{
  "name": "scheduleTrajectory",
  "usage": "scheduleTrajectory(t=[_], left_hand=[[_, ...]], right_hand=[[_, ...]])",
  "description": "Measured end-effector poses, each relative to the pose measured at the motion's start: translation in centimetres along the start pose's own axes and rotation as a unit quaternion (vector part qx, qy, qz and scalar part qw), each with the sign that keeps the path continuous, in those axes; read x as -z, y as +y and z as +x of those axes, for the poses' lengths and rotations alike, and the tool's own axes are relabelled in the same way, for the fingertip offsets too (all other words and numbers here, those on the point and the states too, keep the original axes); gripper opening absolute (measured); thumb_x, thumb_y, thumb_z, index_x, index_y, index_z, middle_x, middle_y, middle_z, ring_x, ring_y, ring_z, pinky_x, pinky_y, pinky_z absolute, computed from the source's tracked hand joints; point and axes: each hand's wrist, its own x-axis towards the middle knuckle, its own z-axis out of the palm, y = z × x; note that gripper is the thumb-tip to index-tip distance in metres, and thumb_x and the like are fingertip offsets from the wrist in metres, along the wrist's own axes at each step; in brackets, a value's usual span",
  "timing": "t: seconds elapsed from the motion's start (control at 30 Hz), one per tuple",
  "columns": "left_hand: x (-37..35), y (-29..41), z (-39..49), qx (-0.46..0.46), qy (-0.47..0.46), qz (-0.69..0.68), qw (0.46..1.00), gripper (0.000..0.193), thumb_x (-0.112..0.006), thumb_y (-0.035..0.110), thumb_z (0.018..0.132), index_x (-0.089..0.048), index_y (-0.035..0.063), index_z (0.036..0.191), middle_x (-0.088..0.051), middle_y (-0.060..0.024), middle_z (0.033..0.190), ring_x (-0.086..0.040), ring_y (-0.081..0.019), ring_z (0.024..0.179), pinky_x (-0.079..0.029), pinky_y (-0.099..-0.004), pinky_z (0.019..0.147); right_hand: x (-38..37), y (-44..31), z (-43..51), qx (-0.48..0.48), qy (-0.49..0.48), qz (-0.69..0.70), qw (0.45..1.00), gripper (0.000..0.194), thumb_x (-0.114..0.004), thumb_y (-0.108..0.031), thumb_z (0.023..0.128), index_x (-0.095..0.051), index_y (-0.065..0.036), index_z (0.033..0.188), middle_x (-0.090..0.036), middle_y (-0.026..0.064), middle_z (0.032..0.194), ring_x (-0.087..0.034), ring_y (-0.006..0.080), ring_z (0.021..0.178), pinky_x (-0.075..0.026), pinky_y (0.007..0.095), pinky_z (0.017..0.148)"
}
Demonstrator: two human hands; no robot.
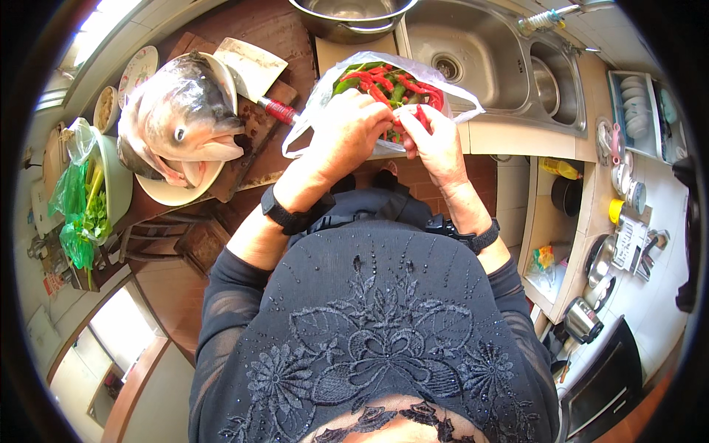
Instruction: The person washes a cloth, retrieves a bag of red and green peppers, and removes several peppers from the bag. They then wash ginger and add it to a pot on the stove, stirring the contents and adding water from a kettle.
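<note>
In front of me a white plastic bag (332, 77) lies spread at the counter's edge, filled with red and green chili peppers (388, 83). Both hands work over its near side. My right hand (435, 138) pinches a red chili pepper (420, 117) between thumb and fingers. Close beside it, my left hand (352, 133) has its fingers curled at the end of a red pepper; the back of the hand hides most of its grip. A cleaver (252, 66) with a red-wrapped handle (279, 111) lies just left of the bag.
A large fish head (177, 122) rests on a plate (183, 191) at left, near a wooden cutting board (260, 138). Farther left are celery (97, 205) and green plastic bags (75, 238). A steel pot (354, 25) and a double sink (471, 44) stand beyond the peppers.
</note>
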Motion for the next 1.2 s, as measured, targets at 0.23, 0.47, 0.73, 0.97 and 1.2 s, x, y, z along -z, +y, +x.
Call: scheduleTrajectory(t=[0.23, 0.47, 0.73, 0.97, 1.2], left_hand=[[1.6, -1.3, 0.6, 0.132, -0.115, -0.223, 0.959, 0.014, -0.065, 0.016, 0.08, -0.064, 0.0044, 0.088, -0.063, -0.0101, 0.08, -0.061, -0.0235, 0.077, -0.047, -0.0319, 0.072], [-0.1, -3.3, 2.8, 0.107, -0.071, -0.15, 0.98, 0.021, -0.06, 0.025, 0.086, -0.067, 0.0054, 0.091, -0.065, -0.012, 0.085, -0.063, -0.0237, 0.078, -0.049, -0.0315, 0.073], [-2.2, -1.7, 2.9, -0.005, -0.079, 0.065, 0.995, 0.015, -0.059, 0.008, 0.074, -0.068, 0.0073, 0.086, -0.063, -0.0111, 0.087, -0.062, -0.0287, 0.082, -0.049, -0.0391, 0.075], [-8.1, -0.3, 2.9, -0.058, -0.13, 0.216, 0.966, 0.009, -0.058, 0.012, 0.071, -0.065, 0.0067, 0.075, -0.058, -0.0079, 0.077, -0.055, -0.0255, 0.081, -0.043, -0.0371, 0.068], [-11.2, 1.2, 3.8, -0.03, -0.254, 0.368, 0.894, 0.014, -0.057, 0.019, 0.075, -0.07, 0.0126, 0.078, -0.063, -0.0067, 0.087, -0.054, -0.0208, 0.084, -0.037, -0.0365, 0.07]], right_hand=[[0.6, -0.4, 0.6, -0.083, -0.063, 0.194, 0.975, 0.018, -0.058, -0.022, 0.091, -0.059, -0.005, 0.088, -0.056, 0.0011, 0.069, -0.046, 0.0059, 0.052, -0.036, 0.019, 0.045], [2.0, -0.7, 2.0, -0.025, -0.005, 0.188, 0.982, 0.019, -0.058, -0.018, 0.09, -0.061, 0.0, 0.096, -0.059, 0.0031, 0.072, -0.048, 0.0057, 0.051, -0.039, 0.0192, 0.044], [4.2, 0.1, 1.9, 0.101, 0.102, -0.154, 0.978, 0.025, -0.058, -0.019, 0.089, -0.062, 0.001, 0.103, -0.067, 0.0081, 0.085, -0.061, 0.0119, 0.076, -0.049, 0.0255, 0.068], [5.0, -0.2, 2.0, 0.143, 0.124, -0.166, 0.968, 0.021, -0.062, -0.016, 0.086, -0.063, 0.0, 0.1, -0.065, 0.0116, 0.086, -0.06, 0.017, 0.077, -0.048, 0.0283, 0.073], [5.9, -0.8, 2.4, 0.158, 0.129, -0.169, 0.964, 0.018, -0.061, -0.013, 0.085, -0.064, 0.0, 0.097, -0.065, 0.0099, 0.086, -0.06, 0.0171, 0.077, -0.047, 0.0272, 0.073]])
